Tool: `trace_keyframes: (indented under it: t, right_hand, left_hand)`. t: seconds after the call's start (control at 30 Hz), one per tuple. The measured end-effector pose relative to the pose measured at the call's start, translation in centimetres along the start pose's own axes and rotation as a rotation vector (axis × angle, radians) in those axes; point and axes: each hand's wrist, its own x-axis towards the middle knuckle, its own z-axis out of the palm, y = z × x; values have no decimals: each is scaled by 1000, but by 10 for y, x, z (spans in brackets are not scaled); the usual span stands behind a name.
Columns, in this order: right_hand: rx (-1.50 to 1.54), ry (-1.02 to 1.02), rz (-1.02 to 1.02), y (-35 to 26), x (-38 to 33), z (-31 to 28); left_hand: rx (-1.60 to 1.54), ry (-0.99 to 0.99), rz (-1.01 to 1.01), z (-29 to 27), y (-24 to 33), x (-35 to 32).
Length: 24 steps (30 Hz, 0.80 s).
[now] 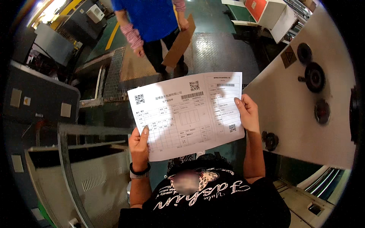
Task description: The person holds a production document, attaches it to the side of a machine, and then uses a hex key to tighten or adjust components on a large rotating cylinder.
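The printed form [188, 114] is thin, matt white paper, smooth and slightly bowed. The board [179, 42] carried by the co-worker is plain brown cardboard, dull. The floor plate [220, 49] is studded metal with a worn sheen. The machine panel [304, 114] is smooth painted metal, cream, with glossy black plastic knobs [315, 77].

Co-worker in blue top [152, 15] holding cardboard sheet [179, 41], metal grating [113, 72], black knobs [315, 77]
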Motion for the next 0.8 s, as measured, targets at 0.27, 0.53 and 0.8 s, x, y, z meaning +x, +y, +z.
trace_keyframes:
  t: [0.27,0.53,0.8]
  right_hand:
    - [80,26,-29,3,3,0]
    - [304,41,27,-9,-6,10]
    - [200,88,65,-1,-20,0]
  left_hand:
    - [-151,13,-44,-17,-28,-10]
    - [-81,-40,-198,-33,-26,-23]
    - [-148,29,-292,-10,-17,-29]
